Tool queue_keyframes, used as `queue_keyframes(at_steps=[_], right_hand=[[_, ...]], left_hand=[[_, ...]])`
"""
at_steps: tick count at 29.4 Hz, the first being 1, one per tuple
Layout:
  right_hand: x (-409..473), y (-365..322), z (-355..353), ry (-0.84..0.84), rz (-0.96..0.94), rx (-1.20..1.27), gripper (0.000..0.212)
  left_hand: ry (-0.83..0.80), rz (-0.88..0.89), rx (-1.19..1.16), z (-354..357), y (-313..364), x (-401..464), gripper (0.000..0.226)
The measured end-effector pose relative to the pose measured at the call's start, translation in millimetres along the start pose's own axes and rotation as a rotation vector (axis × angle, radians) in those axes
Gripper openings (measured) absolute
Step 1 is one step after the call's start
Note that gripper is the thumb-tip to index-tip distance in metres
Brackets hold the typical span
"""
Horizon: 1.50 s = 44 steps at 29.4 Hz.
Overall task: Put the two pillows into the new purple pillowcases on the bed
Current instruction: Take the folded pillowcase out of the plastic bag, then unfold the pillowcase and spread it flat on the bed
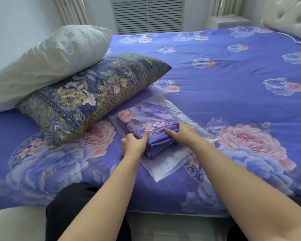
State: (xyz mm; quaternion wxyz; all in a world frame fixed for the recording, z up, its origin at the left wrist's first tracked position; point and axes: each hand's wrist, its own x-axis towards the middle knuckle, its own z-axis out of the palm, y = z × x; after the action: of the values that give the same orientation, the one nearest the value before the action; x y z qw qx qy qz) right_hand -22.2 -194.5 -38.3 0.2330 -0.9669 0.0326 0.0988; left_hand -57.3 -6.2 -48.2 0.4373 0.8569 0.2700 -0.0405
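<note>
At the frame's centre, the left hand (pixel 135 142) and right hand (pixel 182 131) are both gripping the folded purple pillowcases (pixel 146 129), which are lying on a clear plastic bag (pixel 165 160) on the bed (pixel 233 66). At upper left, a white pillow (pixel 47 60) is leaning on a patterned pillow (pixel 87 98).

Folded purple pillowcases (pixel 153 136) lie on the bed (pixel 233 66) near its edge. Behind them to my left, the bare white pillow (pixel 47 61) rests atop the blue floral-cased pillow (pixel 87 96).
</note>
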Motion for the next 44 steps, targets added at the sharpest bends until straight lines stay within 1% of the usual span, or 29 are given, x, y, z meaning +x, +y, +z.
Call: queue_keyframes(at_steps=[1,2,3,5,7,8,10,12,13,14,16,17,19,21,23,26,28,30,32,33,34,36,38,39,40,41,42,43,44], right_hand=[[2,0,1,0.001,-0.015,-0.019,0.066],[3,0,1,-0.009,-0.019,-0.023,0.063],[4,2,0,-0.011,-0.007,-0.005,0.061],[8,7,-5,0.050,0.042,0.066,0.061],[13,14,-13,0.157,0.097,0.061,0.063],[16,18,-16,0.182,0.124,0.044,0.067],[23,25,-18,0.117,0.202,0.058,0.084],[31,29,-18,0.019,0.267,0.133,0.100],[33,29,-20,-0.012,0.272,0.159,0.102],[33,27,-22,-0.037,0.265,0.178,0.097],[32,21,-24,-0.126,0.217,0.278,0.062],[32,21,-23,-0.183,0.199,0.326,0.047],[32,25,-15,-0.220,0.190,0.409,0.030],[30,33,-12,-0.132,0.208,0.535,0.017],[28,51,-20,0.046,0.264,0.608,0.013],[22,90,-44,0.334,0.422,0.706,0.034],[18,118,-58,0.519,0.589,0.874,0.043],[9,144,-73,0.676,0.732,1.025,0.048],[3,165,-83,0.762,0.787,1.176,0.059],[2,170,-83,0.757,0.805,1.303,0.066],[4,175,-81,0.767,0.784,1.432,0.068],[27,196,-65,0.700,0.727,1.491,0.058],[25,171,-63,0.559,0.701,1.450,0.054],[21,153,-61,0.454,0.676,1.433,0.043],[9,127,-59,0.300,0.638,1.485,0.030],[0,108,-53,0.132,0.596,1.506,0.025],[-13,86,-46,-0.050,0.534,1.461,0.025],[-20,73,-38,-0.169,0.468,1.289,0.025],[-25,61,-31,-0.236,0.380,1.097,0.024]], left_hand=[[-0.027,0.033,0.032,-1,4,1,0.072],[-0.046,0.077,0.026,-3,9,2,0.065],[-0.051,0.130,-0.014,-6,17,0,0.051],[-0.039,0.221,-0.224,-16,35,-5,0.019],[-0.011,0.237,-0.538,-34,45,-9,0.011],[-0.011,0.210,-0.693,-41,43,-5,0.009],[-0.074,0.053,-0.909,-52,28,3,0.005],[-0.165,-0.074,-0.954,-53,8,5,0.012],[-0.198,-0.109,-0.953,-52,-1,4,0.017],[-0.219,-0.139,-0.931,-50,-8,2,0.018],[-0.211,-0.171,-0.855,-47,-15,2,0.012],[-0.200,-0.167,-0.814,-46,-16,3,0.014],[-0.183,-0.149,-0.762,-46,-10,3,0.023],[-0.195,-0.109,-0.783,-43,4,0,0.011],[-0.243,-0.088,-0.817,-35,18,-3,0.017],[-0.336,-0.076,-0.886,-22,37,-15,0.020],[-0.384,-0.108,-0.930,-12,42,-17,0.020],[-0.434,-0.143,-0.912,-2,42,-16,0.019],[-0.425,-0.178,-0.843,10,39,-14,0.017],[-0.406,-0.185,-0.802,15,36,-14,0.015],[-0.391,-0.191,-0.769,19,34,-15,0.017],[-0.379,-0.176,-0.746,25,31,-15,0.030],[-0.374,-0.164,-0.758,26,31,-17,0.037],[-0.374,-0.166,-0.761,26,31,-18,0.030],[-0.373,-0.182,-0.749,26,31,-19,0.022],[-0.389,-0.200,-0.736,26,29,-21,0.018],[-0.414,-0.215,-0.709,24,27,-22,0.016],[-0.434,-0.216,-0.668,23,26,-23,0.014],[-0.423,-0.190,-0.593,21,23,-24,0.014]])
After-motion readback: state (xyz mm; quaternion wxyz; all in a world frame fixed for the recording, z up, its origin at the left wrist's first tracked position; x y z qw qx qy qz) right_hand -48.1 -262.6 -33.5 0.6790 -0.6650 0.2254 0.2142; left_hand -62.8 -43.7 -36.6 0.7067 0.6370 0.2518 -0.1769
